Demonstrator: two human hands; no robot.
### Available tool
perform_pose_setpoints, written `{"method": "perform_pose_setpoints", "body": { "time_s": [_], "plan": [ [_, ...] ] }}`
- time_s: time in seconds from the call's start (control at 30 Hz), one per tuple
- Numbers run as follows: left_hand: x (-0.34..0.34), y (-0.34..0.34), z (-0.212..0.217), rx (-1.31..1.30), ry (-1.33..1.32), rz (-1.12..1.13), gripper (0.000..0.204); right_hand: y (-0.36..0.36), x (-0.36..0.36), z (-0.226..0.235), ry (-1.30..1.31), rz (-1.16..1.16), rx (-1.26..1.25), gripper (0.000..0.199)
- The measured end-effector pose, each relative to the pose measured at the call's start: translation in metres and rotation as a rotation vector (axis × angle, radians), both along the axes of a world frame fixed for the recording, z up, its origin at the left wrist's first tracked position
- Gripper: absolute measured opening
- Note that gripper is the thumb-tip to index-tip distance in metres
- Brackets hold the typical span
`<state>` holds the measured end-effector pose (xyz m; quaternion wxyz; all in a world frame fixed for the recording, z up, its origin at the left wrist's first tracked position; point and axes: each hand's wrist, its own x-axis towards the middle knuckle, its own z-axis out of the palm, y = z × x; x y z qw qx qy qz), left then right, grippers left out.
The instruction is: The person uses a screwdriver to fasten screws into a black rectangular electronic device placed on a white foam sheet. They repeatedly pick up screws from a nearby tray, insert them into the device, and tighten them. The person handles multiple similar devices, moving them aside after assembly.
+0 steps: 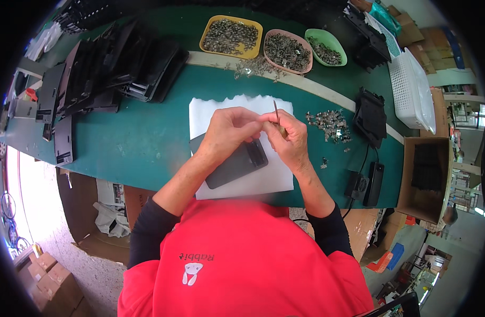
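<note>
left hand [229, 132] pinching, cannot tell on what, right hand [290, 140] curled round a thin metal tool [276, 108], smooth dark panel [229, 170] below on ragged-edged white sheet [276, 182], near front edge of green bench [136, 153]

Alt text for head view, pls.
A person's left hand and right hand meet over a dark panel on a white sheet, the right gripping a slim tool. Beyond, a yellow tray, pink tray and green tray hold small metal pieces.

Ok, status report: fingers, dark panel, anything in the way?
Left fingers near right fingers, grip unclear. Right ones hold slim tool. Dark panel on white sheet. Left fingers partly hide it.
</note>
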<state>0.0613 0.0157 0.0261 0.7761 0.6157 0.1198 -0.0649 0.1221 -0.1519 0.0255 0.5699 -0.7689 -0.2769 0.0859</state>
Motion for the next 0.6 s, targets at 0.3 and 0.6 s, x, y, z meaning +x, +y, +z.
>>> {"method": "perform_pose_setpoints", "body": {
  "time_s": [0.3, 0.6],
  "plan": [
    [-0.011, -0.005, -0.004, -0.006, -0.039, 0.118, 0.017, 0.001, 0.0, 0.012, 0.328, -0.039, 0.026, 0.011],
    [-0.017, -0.008, -0.001, -0.144, -0.072, 0.153, 0.015, -0.002, -0.004, 0.016, 0.456, 0.023, 0.061, 0.011]
  ]
}}
